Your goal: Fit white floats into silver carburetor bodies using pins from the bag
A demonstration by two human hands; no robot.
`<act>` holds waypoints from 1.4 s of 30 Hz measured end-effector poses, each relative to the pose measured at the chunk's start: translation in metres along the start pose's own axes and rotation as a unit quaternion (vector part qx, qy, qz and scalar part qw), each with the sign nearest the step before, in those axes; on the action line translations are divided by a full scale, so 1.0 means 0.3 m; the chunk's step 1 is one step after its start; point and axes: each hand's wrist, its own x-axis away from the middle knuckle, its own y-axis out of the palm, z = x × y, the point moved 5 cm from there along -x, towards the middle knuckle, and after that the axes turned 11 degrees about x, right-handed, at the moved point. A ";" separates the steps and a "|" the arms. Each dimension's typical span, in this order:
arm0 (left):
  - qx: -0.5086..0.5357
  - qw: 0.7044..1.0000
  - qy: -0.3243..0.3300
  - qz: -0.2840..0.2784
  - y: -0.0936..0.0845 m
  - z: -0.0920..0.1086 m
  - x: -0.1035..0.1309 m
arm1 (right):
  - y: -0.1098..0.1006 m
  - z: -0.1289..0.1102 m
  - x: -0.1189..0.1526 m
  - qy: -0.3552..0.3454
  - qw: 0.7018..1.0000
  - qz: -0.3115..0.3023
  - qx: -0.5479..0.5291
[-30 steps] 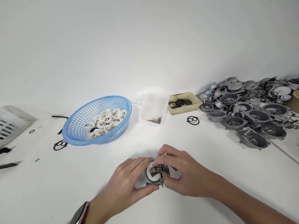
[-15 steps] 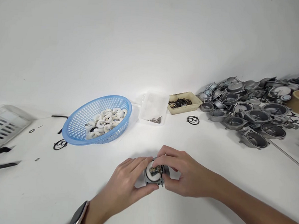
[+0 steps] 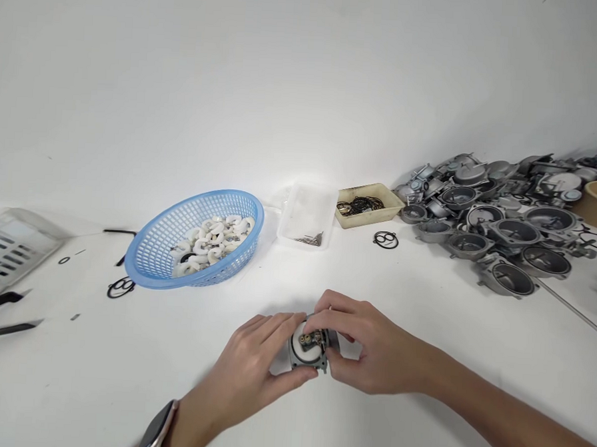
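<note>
A grey metal carburetor body (image 3: pixel 295 361) rests on the white table between my hands, its open side facing up. Inside it lies a white C-shaped float (image 3: pixel 298 347) around small brass jets (image 3: pixel 306 339). My left hand (image 3: pixel 262 352) grips the body from the left, fingers over the far edge and thumb along the near edge. From the right, my right hand (image 3: pixel 365 347) holds it too, index fingertip at the brass parts and thumb on the near right side. What lies under that fingertip is hidden.
A blue basket (image 3: pixel 150 246) holds white floats. Behind stand a clear tray (image 3: pixel 306 210) with small pins and a cream tray (image 3: pixel 371 220) of black rubber rings. Metal float bowls (image 3: pixel 513 235) are heaped at right. Black-handled pliers (image 3: pixel 2 331) and a white basket (image 3: pixel 11 248) lie left.
Both hands stay on the carburetor body in nearly the same place. My right thumb has shifted very slightly; otherwise little differs.
</note>
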 end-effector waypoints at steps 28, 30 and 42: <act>-0.016 1.000 0.009 0.006 -0.001 0.003 0.001 | 0.003 0.009 0.001 0.007 1.000 0.006 0.019; -0.015 1.000 0.006 0.004 -0.001 0.004 0.002 | 0.002 0.008 0.002 0.008 1.000 0.004 0.018; -0.015 1.000 0.003 -0.001 -0.002 0.005 0.004 | 0.003 0.006 0.001 0.008 1.000 0.005 0.024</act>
